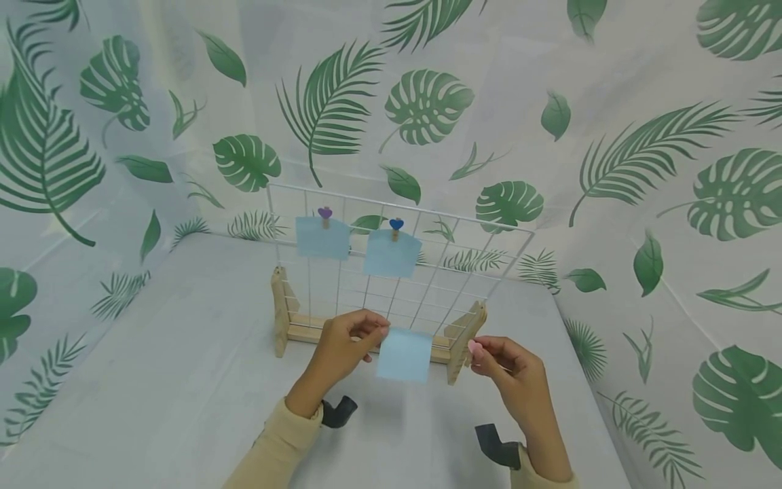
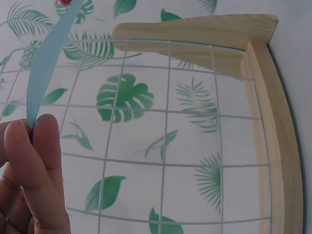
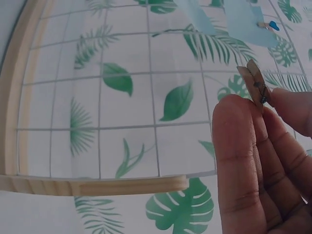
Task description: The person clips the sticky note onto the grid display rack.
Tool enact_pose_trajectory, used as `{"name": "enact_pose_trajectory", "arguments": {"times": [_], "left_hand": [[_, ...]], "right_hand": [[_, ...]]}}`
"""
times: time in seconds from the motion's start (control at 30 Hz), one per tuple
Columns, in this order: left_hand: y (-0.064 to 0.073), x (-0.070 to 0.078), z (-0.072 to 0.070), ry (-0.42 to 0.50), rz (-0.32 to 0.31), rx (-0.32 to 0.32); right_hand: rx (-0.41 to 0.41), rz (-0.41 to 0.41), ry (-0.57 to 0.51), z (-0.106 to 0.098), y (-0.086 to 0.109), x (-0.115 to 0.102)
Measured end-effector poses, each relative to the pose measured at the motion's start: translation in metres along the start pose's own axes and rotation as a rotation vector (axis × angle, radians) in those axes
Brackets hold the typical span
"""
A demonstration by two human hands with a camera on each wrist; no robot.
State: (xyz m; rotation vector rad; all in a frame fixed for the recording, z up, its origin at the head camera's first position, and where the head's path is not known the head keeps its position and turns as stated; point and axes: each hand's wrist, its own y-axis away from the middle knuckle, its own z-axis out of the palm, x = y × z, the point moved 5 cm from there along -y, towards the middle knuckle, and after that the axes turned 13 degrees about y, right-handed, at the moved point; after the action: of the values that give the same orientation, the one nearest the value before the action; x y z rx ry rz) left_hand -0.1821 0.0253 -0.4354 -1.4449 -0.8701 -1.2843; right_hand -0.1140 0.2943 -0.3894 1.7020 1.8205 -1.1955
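Observation:
My left hand (image 1: 348, 343) pinches a light-blue paper square (image 1: 404, 354) by its upper left corner, in front of the grid's lower part. In the left wrist view that paper (image 2: 46, 68) shows nearly edge-on above the fingertips. Off to the right, my right hand (image 1: 516, 373) pinches a small wooden clothespin with a pink top (image 1: 474, 349), near the stand's right end. The right wrist view shows this clothespin (image 3: 254, 83) between thumb and fingers. Two more blue papers hang on the white wire grid (image 1: 436, 272), under a purple heart clothespin (image 1: 326, 216) and a blue heart clothespin (image 1: 396, 227).
The grid stands in a wooden base with a left foot (image 1: 280, 312) and a right foot (image 1: 466, 343). A white cloth (image 1: 153, 367) covers the table. Leaf-print sheeting (image 1: 501, 81) hangs behind and at both sides. Black curved pieces (image 1: 339, 412) sit at both wrists.

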Motion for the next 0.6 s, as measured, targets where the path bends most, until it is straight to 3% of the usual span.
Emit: {"name": "enact_pose_trajectory", "arguments": {"times": [0.6], "left_hand": [[-0.011, 0.016, 0.003, -0.026, 0.082, -0.022]], "right_hand": [[0.035, -0.066, -0.035, -0.007, -0.008, -0.011]]}}
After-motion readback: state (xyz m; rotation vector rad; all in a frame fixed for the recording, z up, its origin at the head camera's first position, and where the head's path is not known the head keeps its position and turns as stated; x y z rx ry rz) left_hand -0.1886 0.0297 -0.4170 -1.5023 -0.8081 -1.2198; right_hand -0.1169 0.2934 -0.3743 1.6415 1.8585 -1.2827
